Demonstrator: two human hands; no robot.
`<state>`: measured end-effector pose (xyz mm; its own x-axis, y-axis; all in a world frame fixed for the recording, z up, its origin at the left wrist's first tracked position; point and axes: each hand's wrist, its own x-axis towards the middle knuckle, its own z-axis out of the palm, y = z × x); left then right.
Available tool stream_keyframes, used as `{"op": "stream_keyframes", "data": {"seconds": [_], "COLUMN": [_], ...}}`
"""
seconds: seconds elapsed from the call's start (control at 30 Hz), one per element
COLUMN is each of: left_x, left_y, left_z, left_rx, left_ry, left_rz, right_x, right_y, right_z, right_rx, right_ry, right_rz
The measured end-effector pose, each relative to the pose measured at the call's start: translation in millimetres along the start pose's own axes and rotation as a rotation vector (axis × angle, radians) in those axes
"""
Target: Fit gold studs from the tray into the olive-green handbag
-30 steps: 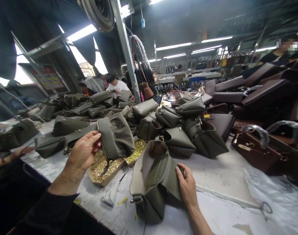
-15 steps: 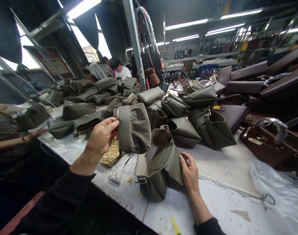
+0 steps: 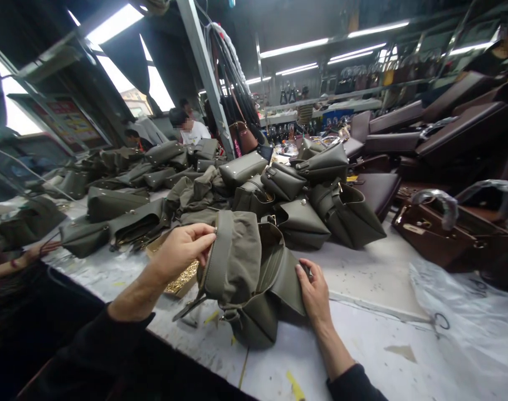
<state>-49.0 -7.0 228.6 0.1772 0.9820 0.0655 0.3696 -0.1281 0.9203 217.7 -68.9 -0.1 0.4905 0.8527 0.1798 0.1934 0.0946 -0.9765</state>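
Observation:
My left hand pinches the zipped edge of an olive fabric pouch and holds it over the mouth of an open olive leather bag standing on the white worktable. The pouch overlaps the bag's left side. A thin zipper tail hangs below it. On the right wall of the bag rests my right hand, fingers gripping the rim. A shallow cardboard tray of small gold fittings lies just behind my left hand, mostly hidden.
Several olive bags are piled behind, more lie at left. Brown bags and clear plastic sheet fill the right. Another person's hand reaches in at far left. A steel post rises behind; people work at the back.
My left hand has brought the pouch down and to the right, from above the fittings tray onto the open bag. My right hand has stayed on the bag's rim.

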Motion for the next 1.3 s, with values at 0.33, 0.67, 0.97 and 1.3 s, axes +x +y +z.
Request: {"op": "stream_keyframes", "data": {"seconds": [0.33, 0.67, 0.97, 1.3], "left_x": [5.0, 22.3, 18.7, -5.1], "left_y": [2.4, 4.3, -17.4, -15.1], "left_z": [18.7, 22.0, 26.4, 27.0], "left_rx": [0.002, 0.336, -0.032, -0.055], "left_ry": [-0.157, -0.108, -0.125, -0.027], "left_rz": [-0.092, 0.196, -0.08, 0.015], "right_x": [-1.6, -0.7, -2.0, -2.5], "right_y": [-1.9, -1.5, -6.1, -9.1], "right_z": [-1.6, 0.3, 1.7, 4.0], "right_rx": [-0.002, 0.029, 0.039, 0.069], "right_ry": [-0.006, 0.008, 0.009, 0.029], "right_rz": [0.017, -0.006, 0.007, -0.009]}}
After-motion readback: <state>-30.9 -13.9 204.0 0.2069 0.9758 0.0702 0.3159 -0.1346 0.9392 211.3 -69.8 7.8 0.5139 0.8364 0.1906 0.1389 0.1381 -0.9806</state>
